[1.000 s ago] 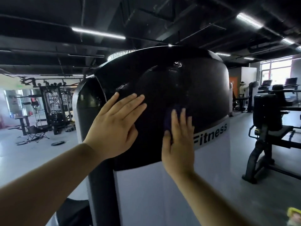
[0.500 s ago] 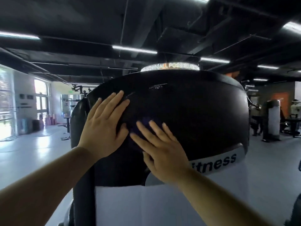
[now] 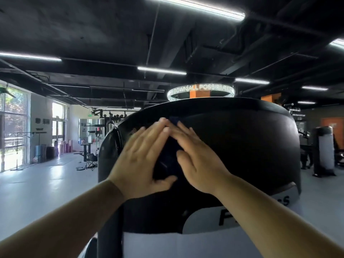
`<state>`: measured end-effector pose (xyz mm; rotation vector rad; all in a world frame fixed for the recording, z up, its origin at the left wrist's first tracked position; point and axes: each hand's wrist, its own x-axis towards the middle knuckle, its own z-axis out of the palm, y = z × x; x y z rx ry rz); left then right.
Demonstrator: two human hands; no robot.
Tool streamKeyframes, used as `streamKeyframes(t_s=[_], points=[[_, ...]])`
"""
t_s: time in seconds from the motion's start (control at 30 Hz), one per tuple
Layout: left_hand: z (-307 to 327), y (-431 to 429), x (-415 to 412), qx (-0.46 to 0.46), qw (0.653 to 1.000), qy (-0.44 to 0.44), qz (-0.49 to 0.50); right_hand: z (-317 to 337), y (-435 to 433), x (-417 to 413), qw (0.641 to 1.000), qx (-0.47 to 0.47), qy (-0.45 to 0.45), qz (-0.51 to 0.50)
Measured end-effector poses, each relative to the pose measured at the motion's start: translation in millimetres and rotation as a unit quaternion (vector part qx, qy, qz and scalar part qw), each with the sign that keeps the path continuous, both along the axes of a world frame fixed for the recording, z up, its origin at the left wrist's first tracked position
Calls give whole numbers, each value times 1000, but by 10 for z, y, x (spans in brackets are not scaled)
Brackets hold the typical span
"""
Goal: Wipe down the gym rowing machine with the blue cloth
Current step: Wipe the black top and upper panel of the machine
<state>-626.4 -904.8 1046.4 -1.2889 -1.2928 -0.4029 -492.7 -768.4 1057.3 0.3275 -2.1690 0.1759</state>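
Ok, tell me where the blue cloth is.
Head view, centre: the blue cloth is pressed to the black housing under the right hand, a corner peeking above its fingertips.

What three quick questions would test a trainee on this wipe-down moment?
1. True or false: the left hand lies flat on the black housing.
2. Where does the blue cloth show? A at both hands' fingertips; B over the left forearm; C hanging from the right wrist.
3. Fill in: the fingers of the right hand are ____ (straight or curled).
Key: 1 true; 2 A; 3 straight.
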Motion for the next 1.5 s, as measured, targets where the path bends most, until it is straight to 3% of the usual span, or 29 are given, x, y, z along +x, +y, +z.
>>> streamKeyframes(t_s=[0.1,0.17,0.23,0.3,0.4,0.5,0.6,0.67,0.77,0.83,0.9,1.0,1.07,1.13,1.23,1.3,1.37,1.5], points=[[112,267,182,2,999,24,29,74,-74,117,959,-238,102,112],[156,272,174,4,997,30,76,168,-11,207,906,-349,227,73],[211,140,75,32,991,41,122,271,135,288,888,-384,253,3],[281,35,-23,42,987,70,137,303,241,298,918,-330,205,-82],[179,145,-12,-80,978,181,72,236,366,242,956,-148,137,-214],[-248,239,13,-165,969,167,71,160,509,292,963,-88,98,-235],[-299,174,-60,-120,971,165,121,4,663,323,961,-38,77,-263],[-23,181,-59,-49,984,98,144,-55,712,292,955,-9,94,-281],[221,254,38,57,987,-65,135,-76,726,200,953,-12,120,-278],[-32,340,130,109,980,-113,123,-126,713,118,955,-4,135,-262],[-624,415,217,101,983,-98,120,-206,718,61,960,32,135,-243],[-1625,389,286,-14,992,-23,125,-287,774,75,968,67,129,-207],[-1833,300,225,-64,988,21,141,-294,820,102,971,79,126,-186],[-1674,277,191,-52,989,14,139,-313,851,115,973,89,123,-173],[-1222,334,218,103,976,-140,132,-336,844,102,974,82,133,-162],[-1054,440,334,233,919,-299,106,-348,827,90,975,73,141,-156],[-1206,588,499,275,880,-373,98,-356,825,86,976,66,145,-147],[-1929,652,626,107,961,-214,138,-358,833,90,977,70,148,-136]])
